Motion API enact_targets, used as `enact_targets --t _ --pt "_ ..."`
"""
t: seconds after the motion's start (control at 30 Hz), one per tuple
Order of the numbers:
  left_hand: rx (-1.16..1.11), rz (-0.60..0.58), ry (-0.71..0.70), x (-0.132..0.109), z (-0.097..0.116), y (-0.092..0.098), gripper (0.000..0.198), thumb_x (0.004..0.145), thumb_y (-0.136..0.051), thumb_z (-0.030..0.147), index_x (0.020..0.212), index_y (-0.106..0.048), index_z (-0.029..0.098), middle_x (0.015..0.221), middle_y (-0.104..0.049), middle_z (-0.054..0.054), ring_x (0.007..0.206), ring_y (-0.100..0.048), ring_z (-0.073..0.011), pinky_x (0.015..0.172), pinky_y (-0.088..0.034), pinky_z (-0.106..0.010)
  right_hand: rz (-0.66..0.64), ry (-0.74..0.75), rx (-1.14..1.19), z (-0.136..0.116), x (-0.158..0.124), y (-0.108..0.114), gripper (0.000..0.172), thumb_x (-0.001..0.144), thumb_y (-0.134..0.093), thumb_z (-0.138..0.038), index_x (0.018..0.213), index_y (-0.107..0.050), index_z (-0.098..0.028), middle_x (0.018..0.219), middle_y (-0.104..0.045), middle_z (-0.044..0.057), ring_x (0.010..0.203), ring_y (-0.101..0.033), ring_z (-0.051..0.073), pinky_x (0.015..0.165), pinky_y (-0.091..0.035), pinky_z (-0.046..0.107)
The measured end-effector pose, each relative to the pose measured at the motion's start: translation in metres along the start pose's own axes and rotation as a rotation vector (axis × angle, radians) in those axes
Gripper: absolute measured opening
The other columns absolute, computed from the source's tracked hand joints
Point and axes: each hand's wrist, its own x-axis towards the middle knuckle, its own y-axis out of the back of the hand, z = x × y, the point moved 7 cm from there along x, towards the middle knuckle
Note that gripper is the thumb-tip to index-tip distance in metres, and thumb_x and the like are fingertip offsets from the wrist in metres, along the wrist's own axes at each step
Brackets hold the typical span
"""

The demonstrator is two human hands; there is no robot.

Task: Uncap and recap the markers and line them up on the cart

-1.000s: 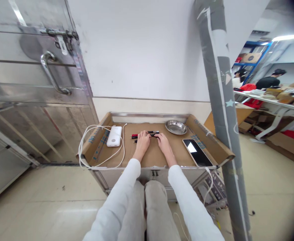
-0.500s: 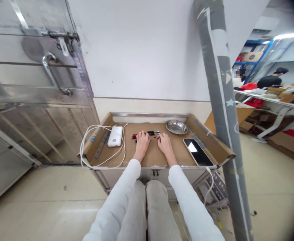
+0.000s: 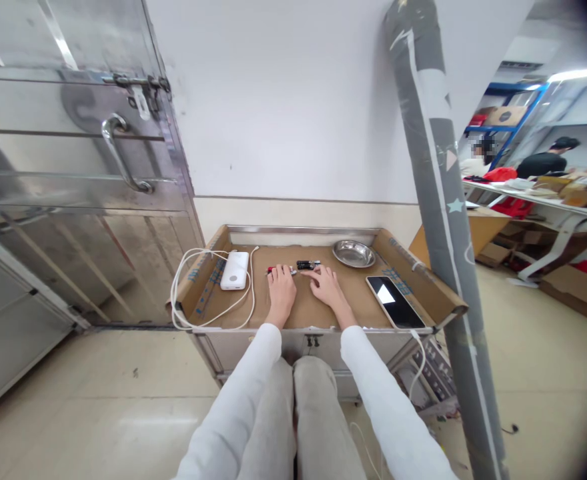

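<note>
My left hand (image 3: 282, 293) is over the cardboard-lined tray top, with its fingers curled down on a short red-and-black cylinder (image 3: 270, 270) that looks like a battery. The fingers hide most of that piece. My right hand (image 3: 326, 287) rests just to the right, palm down, one finger stretched left toward the middle. Close beyond that fingertip lie black cylinders with silver ends (image 3: 307, 265), side by side, apparently batteries. Nothing shows in the right fingers. A shallow round metal dish (image 3: 353, 254) sits behind and right of my right hand.
To the left lies a white power bank (image 3: 234, 271) with a looped white cable (image 3: 176, 297). A phone (image 3: 394, 303) on a charging cable lies at the right. Raised cardboard edges (image 3: 208, 280) flank the top. A grey wrapped pipe (image 3: 446, 167) leans close on the right; people sit beyond.
My left hand has drawn back slightly from the black cylinders, which now show more fully. The right hand's finger has extended leftward. The view has shifted a little.
</note>
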Motion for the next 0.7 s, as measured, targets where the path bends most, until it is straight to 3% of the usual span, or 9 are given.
enact_targets --t 0.27,0.7 --pt "0.020 -0.016 0.060 -0.004 -0.006 -0.004 0.020 0.084 -0.042 0.016 0.098 -0.054 0.009 0.097 -0.058 -0.016 0.095 -0.053 -0.0294 0.084 -0.041 -0.041 -0.009 -0.037 -0.065 0.002 0.002 -0.006 0.036 0.091 -0.042 -0.031 0.124 -0.054 -0.038 0.110 -0.050 0.007 0.099 -0.044 0.021 0.090 -0.031 0.038" --pt "-0.031 -0.038 0.033 -0.004 -0.006 -0.010 0.026 0.087 -0.037 0.015 0.105 -0.054 0.006 0.101 -0.058 -0.018 0.098 -0.053 -0.0291 0.084 -0.043 -0.041 -0.009 -0.038 -0.110 0.002 0.003 -0.006 0.039 0.091 -0.042 -0.033 0.129 -0.050 -0.038 0.109 -0.050 0.007 0.097 -0.044 0.021 0.088 -0.030 0.038"
